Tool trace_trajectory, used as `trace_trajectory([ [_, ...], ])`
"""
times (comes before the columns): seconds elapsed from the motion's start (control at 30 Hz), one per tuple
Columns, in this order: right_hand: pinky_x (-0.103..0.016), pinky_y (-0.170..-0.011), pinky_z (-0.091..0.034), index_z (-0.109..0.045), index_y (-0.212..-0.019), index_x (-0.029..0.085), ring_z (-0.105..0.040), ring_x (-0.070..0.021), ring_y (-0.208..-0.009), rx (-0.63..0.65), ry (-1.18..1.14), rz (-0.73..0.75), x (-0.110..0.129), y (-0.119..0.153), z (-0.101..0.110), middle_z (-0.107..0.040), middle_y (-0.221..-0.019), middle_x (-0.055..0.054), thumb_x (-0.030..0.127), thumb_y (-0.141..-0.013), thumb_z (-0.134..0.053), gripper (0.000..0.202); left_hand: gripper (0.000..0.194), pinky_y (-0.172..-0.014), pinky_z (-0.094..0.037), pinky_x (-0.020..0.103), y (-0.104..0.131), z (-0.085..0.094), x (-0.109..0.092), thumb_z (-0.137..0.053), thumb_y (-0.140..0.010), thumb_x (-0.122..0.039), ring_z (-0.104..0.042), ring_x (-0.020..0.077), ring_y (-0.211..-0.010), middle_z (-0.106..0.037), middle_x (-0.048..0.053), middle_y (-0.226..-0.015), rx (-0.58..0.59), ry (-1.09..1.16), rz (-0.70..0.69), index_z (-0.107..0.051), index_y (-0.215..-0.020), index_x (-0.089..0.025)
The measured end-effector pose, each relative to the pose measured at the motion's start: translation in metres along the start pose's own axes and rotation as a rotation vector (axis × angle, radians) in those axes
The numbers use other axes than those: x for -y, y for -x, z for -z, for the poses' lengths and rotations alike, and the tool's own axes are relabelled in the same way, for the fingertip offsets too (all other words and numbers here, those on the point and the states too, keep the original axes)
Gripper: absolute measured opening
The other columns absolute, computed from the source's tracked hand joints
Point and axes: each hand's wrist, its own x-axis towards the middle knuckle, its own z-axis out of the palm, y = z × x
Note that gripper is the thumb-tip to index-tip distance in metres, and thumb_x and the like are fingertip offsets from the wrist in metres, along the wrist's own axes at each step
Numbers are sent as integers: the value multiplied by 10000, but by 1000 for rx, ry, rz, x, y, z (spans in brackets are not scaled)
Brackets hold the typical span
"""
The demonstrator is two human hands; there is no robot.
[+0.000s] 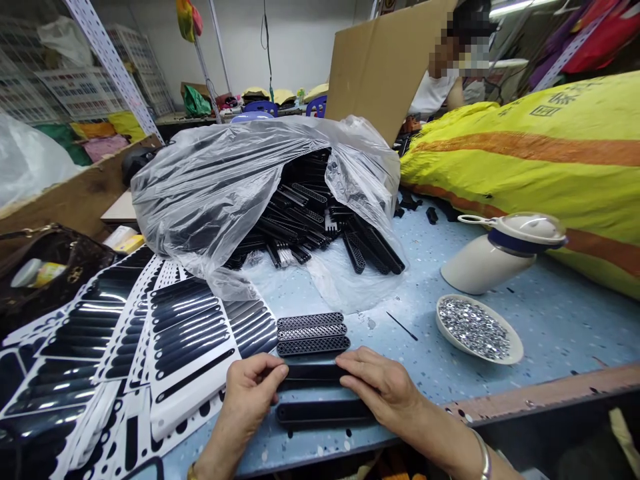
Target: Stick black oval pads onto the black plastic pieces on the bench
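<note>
Between my hands lies a long, smooth black strip [314, 375] with rounded ends. My left hand [254, 387] pinches its left end between thumb and fingertips. At the other end, my right hand [383, 387] grips it with fingers held together. I cannot tell whether this is a single piece or a thin strip on a plastic piece. Closer to me a smooth black plastic piece [320, 412] lies flat, its right end partly behind my right hand. Just beyond are three black plastic pieces with a lattice pattern [313, 335], side by side.
Sheets of black stickers [193, 333] are spread on the left. A clear plastic bag [225, 173] spills black plastic pieces [300, 217]. To the right stand a bowl of small metal parts [473, 327], a tilted white cup [493, 263] and a yellow sack [550, 147]. A person [435, 93] is behind cardboard.
</note>
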Motion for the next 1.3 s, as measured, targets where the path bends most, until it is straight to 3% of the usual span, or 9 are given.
trace_trajectory([
  [0.3,-266,-714,-620,-743,-1076,204,-732,-183,-784,-54,-40,-190,-1,5,10,-771,-931,-66,273,-919,-637,201,364,-329,-348,170,0,-3,-4,-791,-573,-488,-498,101,-347,-558,-15,-413,-37,15,9,-744,-676,-141],
  [0.4,-252,-654,-613,-758,-1007,211,-729,-180,-715,-175,42,-274,2,12,21,-773,-888,-56,257,-896,-636,171,366,-319,-328,173,2,-7,-12,-780,-537,-495,-469,97,-323,-518,-28,-370,-68,29,14,-730,-637,-146],
  [0.5,-240,-570,-580,-760,-838,205,-707,-178,-629,-296,131,-334,5,17,25,-743,-722,-43,277,-894,-611,175,356,-318,-322,175,3,-8,-14,-775,-521,-486,-476,99,-327,-528,-26,-380,-60,26,21,-723,-622,-149],
  [0.63,-227,-468,-514,-742,-749,191,-623,-146,-490,-256,126,-386,7,17,13,-661,-572,-21,350,-910,-569,284,348,-323,-322,174,2,-8,-6,-759,-561,-487,-481,96,-336,-565,-16,-420,-72,24,-23,-722,-637,-150],
  [0.87,-219,-418,-463,-758,-901,150,-546,-106,-425,-148,47,-447,2,6,-9,-656,-652,-16,389,-742,-763,287,380,-334,-339,179,-2,-4,-5,-772,-578,-516,-494,107,-347,-523,-33,-397,-1,-5,-8,-716,-662,-150],
  [0.97,-214,-406,-459,-748,-917,152,-565,-114,-445,-128,40,-435,2,7,-2,-662,-677,-20,373,-749,-758,278,387,-338,-337,175,-2,-5,-11,-768,-581,-523,-485,102,-348,-514,-38,-392,9,-9,-14,-715,-668,-150],
  [1.1,-235,-473,-496,-720,-818,181,-606,-143,-507,-226,255,-305,-5,19,25,-645,-629,-15,275,-900,-580,187,449,-328,-347,193,0,-6,-3,-764,-578,-567,-494,116,-347,-541,-28,-420,-25,-11,-30,-726,-714,-141],
  [1.2,-278,-559,-531,-703,-824,186,-648,-182,-598,-305,549,-221,-22,28,48,-680,-695,-47,212,-920,-519,209,423,-339,-390,219,6,-3,8,-716,-685,-545,-522,133,-367,-579,-21,-475,-135,-80,-197,-743,-814,-144],
  [1.3,-344,-726,-547,-705,-940,141,-675,-242,-804,-240,793,-171,-41,28,62,-720,-892,-127,112,-908,-450,259,217,-439,-461,223,18,0,2,-669,-828,-369,-558,123,-440,-625,-18,-569,-245,-283,-609,-739,-907,-180],
])
